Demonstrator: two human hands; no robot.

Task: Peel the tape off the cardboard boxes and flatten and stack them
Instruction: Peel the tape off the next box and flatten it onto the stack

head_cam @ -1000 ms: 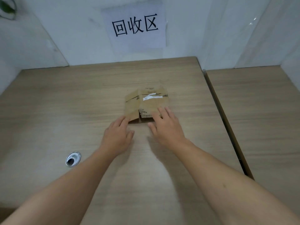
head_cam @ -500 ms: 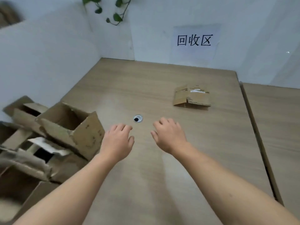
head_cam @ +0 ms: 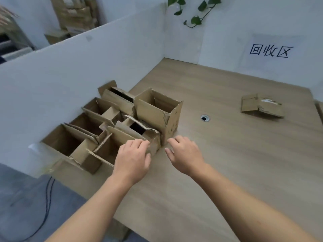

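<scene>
Several open brown cardboard boxes crowd the left side of the wooden table [head_cam: 227, 163]. The tallest box [head_cam: 158, 113] stands upright at the cluster's right end. In front of it lies a lower box [head_cam: 139, 133] with torn flaps. My left hand [head_cam: 133, 158] rests on that lower box's near corner, fingers curled over the edge. My right hand [head_cam: 183, 152] hovers just right of it, fingers apart, holding nothing. A flattened box [head_cam: 261, 108] with a white label remnant lies at the far right of the table.
White partition walls [head_cam: 87, 67] enclose the table at left and back. A paper sign [head_cam: 270, 50] hangs on the back wall, with a plant [head_cam: 192, 13] above the corner. A round cable hole [head_cam: 204, 118] sits mid-table. Black cables [head_cam: 48, 198] run over the floor at left.
My view has swung left from the flattened box to the cluster of open boxes. Both hands left the flattened box and moved to the cluster; my left hand now touches a box.
</scene>
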